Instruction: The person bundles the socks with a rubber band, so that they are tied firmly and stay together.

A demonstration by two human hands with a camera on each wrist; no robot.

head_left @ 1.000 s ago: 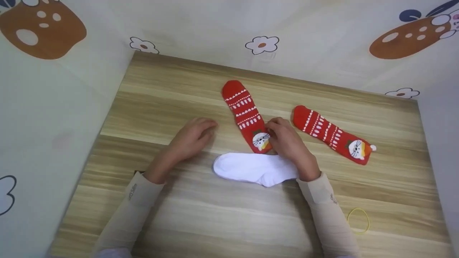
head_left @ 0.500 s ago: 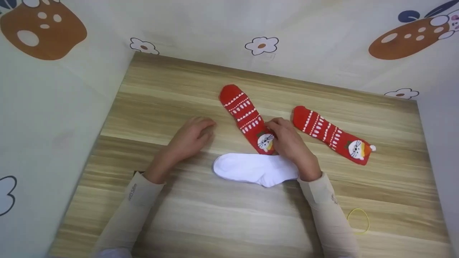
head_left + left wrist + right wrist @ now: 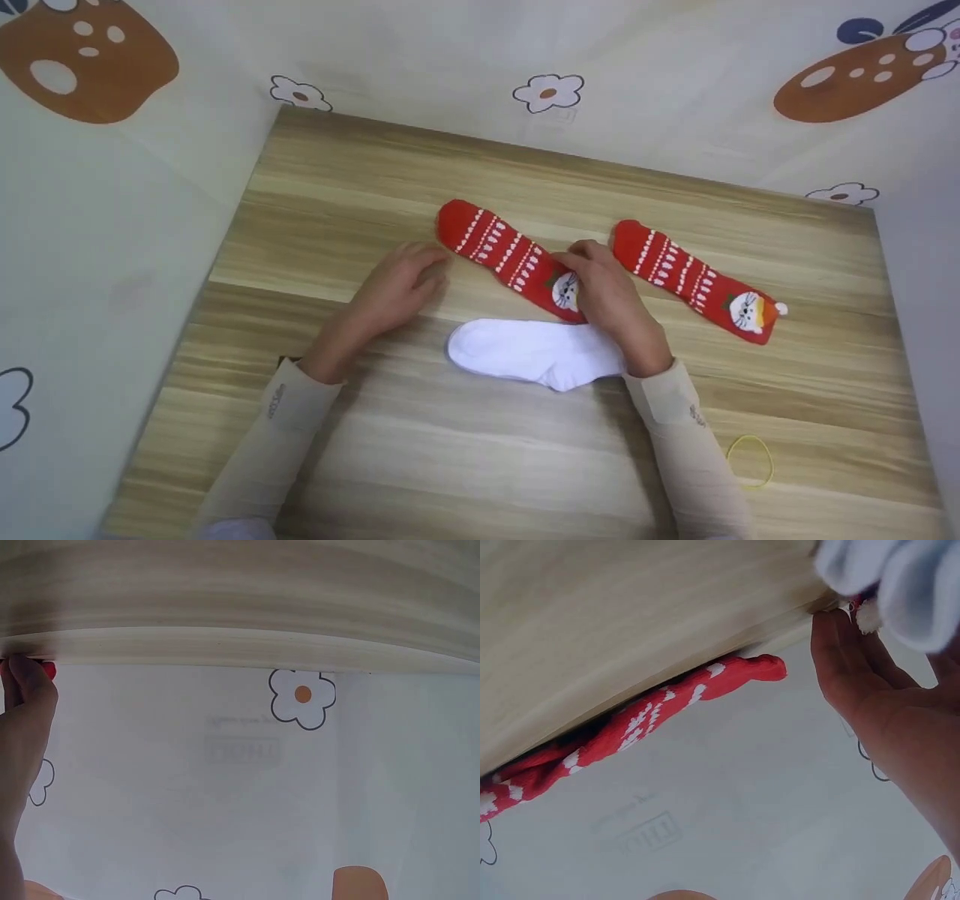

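A red patterned sock (image 3: pixel 491 244) lies slanted on the wooden table, its cat-face cuff towards me. My right hand (image 3: pixel 609 289) pinches that cuff at its right side, covering part of it; a white pompom (image 3: pixel 868 617) shows beside the fingers in the right wrist view. My left hand (image 3: pixel 401 289) rests near the toe end with loosely bent fingers, holding nothing. Just below the red sock lies a white sock (image 3: pixel 525 351), its right end hidden under my right wrist. To the right, a second red sock (image 3: pixel 686 281) lies flat, apart from both hands.
A yellow rubber band (image 3: pixel 750 461) lies at the lower right of the wooden table (image 3: pixel 480 457). Pale walls printed with flowers and fruit stand along the table's back and sides.
The red sock at my right hand has swung round, its toe moving left and towards me, its cuff shifting slightly right. Both hands have stayed almost in place.
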